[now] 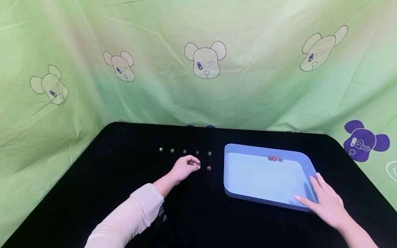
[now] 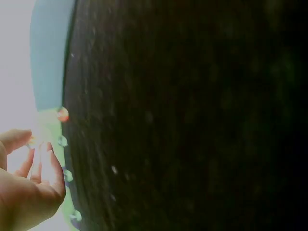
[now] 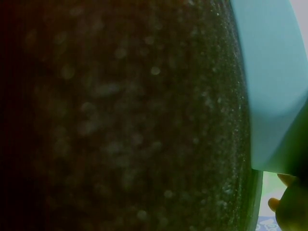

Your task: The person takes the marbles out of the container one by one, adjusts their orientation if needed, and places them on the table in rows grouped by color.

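Pinching a marble [image 1: 199,164] in my left hand [image 1: 185,167], forearm [image 1: 166,182] extended, just beside a red marble [image 1: 209,168]. My right hand [image 1: 328,201], fingers straight, rests at the tray [image 1: 260,179]'s near-right corner. Black table [image 1: 124,165] separates forearm from tray; far edge [image 1: 155,125] beyond.

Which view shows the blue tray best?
The head view: nearly all the blue tray shows, though the right hand hides a corner. The left wrist view catches only a strip; the right wrist, part of its side.

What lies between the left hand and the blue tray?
In the head view, one red marble lies between the left hand and tray; another marble sits farther back.
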### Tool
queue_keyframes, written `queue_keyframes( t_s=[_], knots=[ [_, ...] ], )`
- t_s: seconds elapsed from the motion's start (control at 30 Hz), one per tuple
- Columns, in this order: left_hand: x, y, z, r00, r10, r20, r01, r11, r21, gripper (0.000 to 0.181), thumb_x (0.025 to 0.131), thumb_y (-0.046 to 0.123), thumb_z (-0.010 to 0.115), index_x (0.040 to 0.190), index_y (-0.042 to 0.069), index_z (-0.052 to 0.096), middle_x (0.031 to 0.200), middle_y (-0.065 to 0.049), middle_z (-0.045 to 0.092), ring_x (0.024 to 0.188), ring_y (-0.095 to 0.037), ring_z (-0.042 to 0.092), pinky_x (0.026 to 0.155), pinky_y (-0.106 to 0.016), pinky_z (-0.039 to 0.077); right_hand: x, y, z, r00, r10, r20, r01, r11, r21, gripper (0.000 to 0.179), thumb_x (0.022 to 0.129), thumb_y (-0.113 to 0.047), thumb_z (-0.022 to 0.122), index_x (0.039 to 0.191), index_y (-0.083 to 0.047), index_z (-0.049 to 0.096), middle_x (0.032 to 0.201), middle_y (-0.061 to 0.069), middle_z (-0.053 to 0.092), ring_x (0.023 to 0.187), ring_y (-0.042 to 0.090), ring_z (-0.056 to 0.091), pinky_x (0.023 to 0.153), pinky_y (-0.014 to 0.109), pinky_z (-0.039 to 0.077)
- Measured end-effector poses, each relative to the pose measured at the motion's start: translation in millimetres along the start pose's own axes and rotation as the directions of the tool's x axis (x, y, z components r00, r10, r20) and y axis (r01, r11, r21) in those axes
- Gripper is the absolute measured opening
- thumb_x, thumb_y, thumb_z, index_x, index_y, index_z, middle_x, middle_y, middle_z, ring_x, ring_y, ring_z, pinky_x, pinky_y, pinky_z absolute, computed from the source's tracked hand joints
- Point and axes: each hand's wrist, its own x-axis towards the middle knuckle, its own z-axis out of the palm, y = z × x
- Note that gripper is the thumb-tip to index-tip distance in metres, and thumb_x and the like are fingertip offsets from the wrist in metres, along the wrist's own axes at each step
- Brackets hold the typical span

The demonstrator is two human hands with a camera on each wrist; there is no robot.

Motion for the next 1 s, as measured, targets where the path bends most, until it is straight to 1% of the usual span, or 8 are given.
queue_keyframes(
  t_s=[0.1,0.23,0.5,0.67,0.8,0.9,1.0],
  knots=[
    [3.0,-2.9,-2.2,1.0,-0.016,-0.011,0.016,1.0,0.025,0.011,0.075,0.002,0.062,0.085,0.0,0.06,0.073,-0.001,0.059,0.067,-0.008,0.052,0.063,-0.022,0.043,0.8,-0.2,-0.8,1.0,0.008,0.016,-0.008,1.0,0.0,0.085,0.081,-0.041,0.053,0.129,0.015,0.012,0.136,0.031,-0.005,0.119,0.05,0.0,0.08,0.066,0.011],
    [3.9,-4.1,-3.3,1.0,-0.023,-0.007,0.023,0.998,0.057,0.01,0.073,0.001,0.062,0.083,0.0,0.06,0.07,0.001,0.057,0.065,-0.008,0.051,0.061,-0.021,0.042,1.2,0.1,-1.0,0.999,0.015,0.029,-0.015,1.0,0.001,0.085,0.081,-0.042,0.052,0.129,0.015,0.01,0.135,0.031,-0.006,0.119,0.05,0.0,0.08,0.066,0.011],
    [6.6,-4.7,-2.5,1.0,-0.007,0.007,0.006,0.991,0.136,0.01,0.072,0.001,0.063,0.08,0.0,0.058,0.068,0.001,0.055,0.065,-0.009,0.05,0.06,-0.021,0.042,1.0,0.1,0.1,1.0,0.0,-0.001,0.0,1.0,0.002,0.085,0.08,-0.04,0.054,0.129,0.016,0.013,0.135,0.031,-0.003,0.119,0.05,0.003,0.079,0.066,0.012],
    [9.3,-5.4,-2.1,1.0,-0.026,0.013,0.023,0.985,0.171,0.009,0.072,0.002,0.063,0.08,0.002,0.058,0.069,0.0,0.056,0.065,-0.009,0.051,0.061,-0.021,0.042,1.8,0.1,0.7,1.0,-0.008,-0.026,0.008,1.0,0.004,0.085,0.08,-0.04,0.055,0.129,0.015,0.014,0.136,0.031,-0.002,0.119,0.05,0.002,0.078,0.066,0.013],
    [9.1,-5.5,-1.8,0.998,-0.059,0.021,0.055,0.981,0.186,0.009,0.073,0.005,0.064,0.08,0.003,0.058,0.07,0.001,0.055,0.065,-0.009,0.05,0.06,-0.022,0.041,1.4,0.7,2.7,1.0,-0.008,-0.024,0.009,1.0,0.008,0.085,0.08,-0.04,0.055,0.129,0.015,0.013,0.136,0.031,-0.002,0.119,0.05,0.003,0.078,0.066,0.013],
    [8.4,-6.7,-1.4,0.998,-0.065,0.027,0.058,0.98,0.192,0.009,0.073,0.006,0.064,0.08,0.004,0.058,0.069,0.002,0.054,0.065,-0.009,0.05,0.061,-0.022,0.041,1.0,1.8,4.0,1.0,-0.006,-0.018,0.006,1.0,0.005,0.086,0.08,-0.041,0.055,0.13,0.014,0.013,0.136,0.031,-0.002,0.119,0.05,0.003,0.078,0.066,0.013],
    [8.6,-8.6,-1.2,0.998,-0.052,0.033,0.044,0.978,0.204,0.009,0.073,0.005,0.064,0.079,0.004,0.058,0.069,0.002,0.054,0.065,-0.008,0.049,0.061,-0.022,0.041,1.4,2.4,4.3,1.0,-0.007,-0.02,0.007,1.0,0.002,0.086,0.079,-0.041,0.056,0.13,0.014,0.013,0.136,0.03,-0.002,0.119,0.051,0.003,0.077,0.066,0.014]
  ],
)
